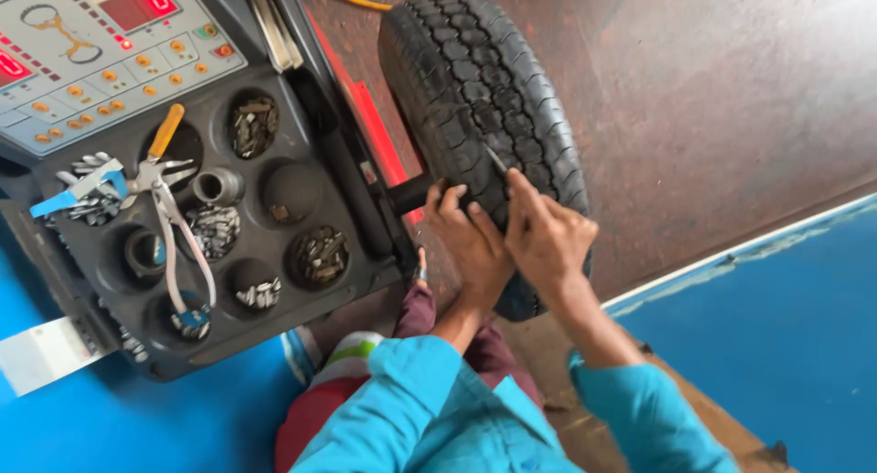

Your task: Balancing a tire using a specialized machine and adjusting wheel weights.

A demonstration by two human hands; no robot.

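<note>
A black treaded tyre (pixel 484 80) stands upright on the shaft of a wheel balancing machine. My left hand (pixel 466 240) rests flat against its tread near the lower edge. My right hand (pixel 548 236) pinches a thin metal tool (pixel 496 159) whose tip pokes into a tread groove. Both sleeves are turquoise.
The machine's dark tray (pixel 301 281) at left has round cups with several metal wheel weights, a steel cone (pixel 217 185) and orange-handled pliers (pixel 160 176). A grey control panel (pixel 100 53) with red displays sits above. Reddish floor lies to the right, a blue surface (pixel 776 327) at lower right.
</note>
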